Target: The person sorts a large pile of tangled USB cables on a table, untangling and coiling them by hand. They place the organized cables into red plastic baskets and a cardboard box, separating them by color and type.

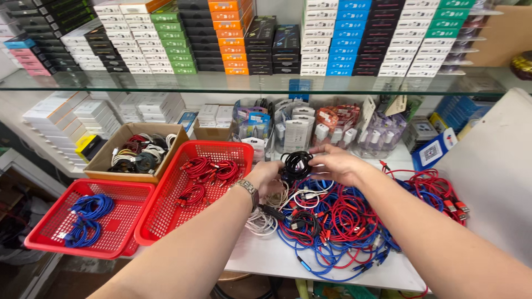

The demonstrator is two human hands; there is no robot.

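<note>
Both hands were raised over the white table [260, 257] and met on one black cable coil [295, 164]. The left hand [265, 176], with a metal watch [247, 190] on its wrist, was closed on the coil's left side. The right hand [339, 165] gripped its right side, fingers curled round the loops. The coil was held clear of the table, just above a tangled heap of blue, red, white and black cables [327, 221] that covered the table's middle. A further bunch of red cables [438, 191] lay at the right, touching that heap.

To the left of the hands stood a red plastic basket [166, 218] tilted against its neighbours; it held coiled red cables [208, 174]. A second red basket [50, 235] further left held coiled blue cables [86, 218]. Behind these, a brown cardboard box [111, 152] contained mixed white, black and dark red cables.

Behind the hands, clear packets of chargers and plugs [310, 130] stood along the back of the table. A glass shelf [249, 86] ran above them and carried stacked small boxes [332, 39] in white, green, orange, black and blue. More white boxes were stacked beneath the shelf at the left.
</note>
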